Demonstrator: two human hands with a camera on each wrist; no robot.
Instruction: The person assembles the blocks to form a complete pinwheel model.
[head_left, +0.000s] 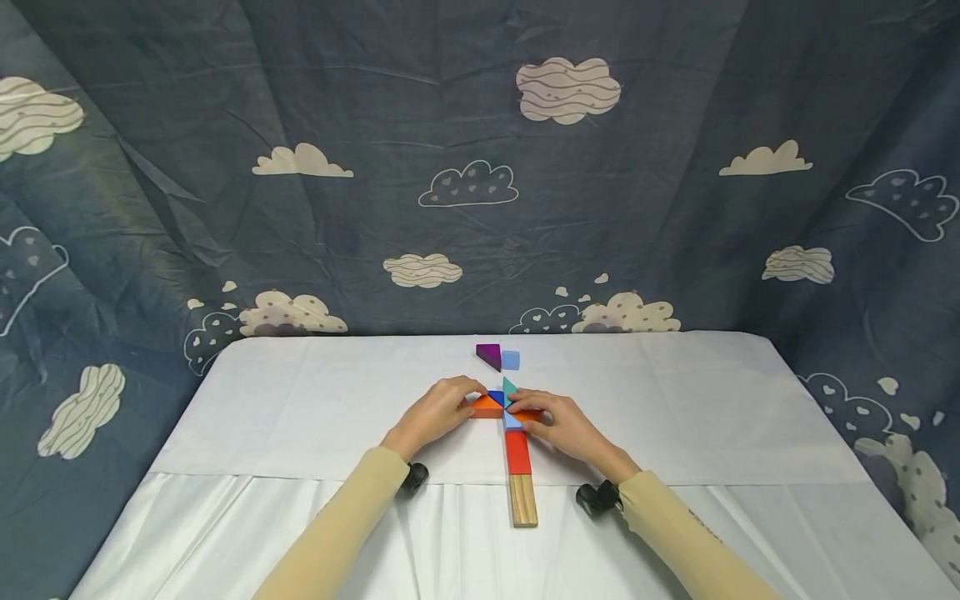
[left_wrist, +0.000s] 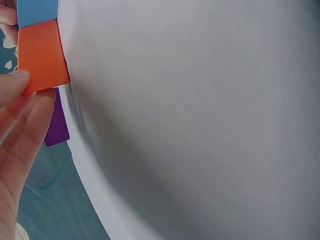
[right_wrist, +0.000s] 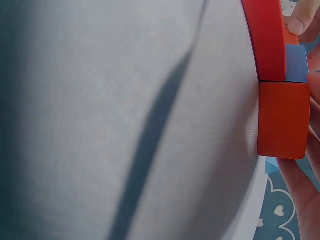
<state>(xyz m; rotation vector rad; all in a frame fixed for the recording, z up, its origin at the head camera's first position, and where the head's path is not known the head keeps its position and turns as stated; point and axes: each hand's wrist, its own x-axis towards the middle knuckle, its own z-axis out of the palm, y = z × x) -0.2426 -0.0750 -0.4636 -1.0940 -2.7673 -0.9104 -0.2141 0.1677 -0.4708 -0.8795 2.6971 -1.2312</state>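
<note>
My left hand point(head_left: 437, 408) pinches an orange block point(head_left: 487, 407) between thumb and fingers, left of a row of blocks on the white cloth. Opposite it, my right hand point(head_left: 564, 425) holds another orange block point(right_wrist: 283, 120), partly covered by fingers in the head view. Between the two lies a light blue block point(head_left: 513, 422). Toward me a red block point(head_left: 518, 452) and a wood-grain block point(head_left: 522, 500) continue the line end to end. Just beyond the hands are a dark blue triangular block point(head_left: 496, 397) and a teal triangular block point(head_left: 508, 387).
Farther back on the white-covered table point(head_left: 675, 417) sit a purple slant-sided block point(head_left: 489, 356) and a light blue cube point(head_left: 511, 360), side by side. A dark curtain point(head_left: 450, 100) with cloud prints hangs behind the table.
</note>
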